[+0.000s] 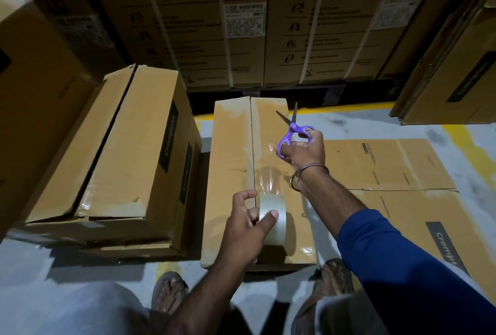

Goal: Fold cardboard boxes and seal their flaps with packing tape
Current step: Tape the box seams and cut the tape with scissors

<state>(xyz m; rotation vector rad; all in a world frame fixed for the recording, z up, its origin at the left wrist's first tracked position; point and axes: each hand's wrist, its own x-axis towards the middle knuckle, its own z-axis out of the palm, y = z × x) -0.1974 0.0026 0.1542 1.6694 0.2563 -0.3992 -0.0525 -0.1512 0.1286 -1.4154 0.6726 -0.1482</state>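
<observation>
Taping step: left hand [245, 223] grips tape roll [272, 218] on box [230, 147] seam; right hand [304, 151] fingers hold open scissors [291, 131]. Next, likely: cut the strip.

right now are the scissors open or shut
Open: the scissors in the right hand show two blades spread in a V.

tape roll [273, 220]: partly behind left hand [245, 224] | box labels [245, 19]: blurred

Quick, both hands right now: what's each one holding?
Left hand: grips the tape roll on the box.
Right hand: holds the purple scissors, blades open.
</observation>
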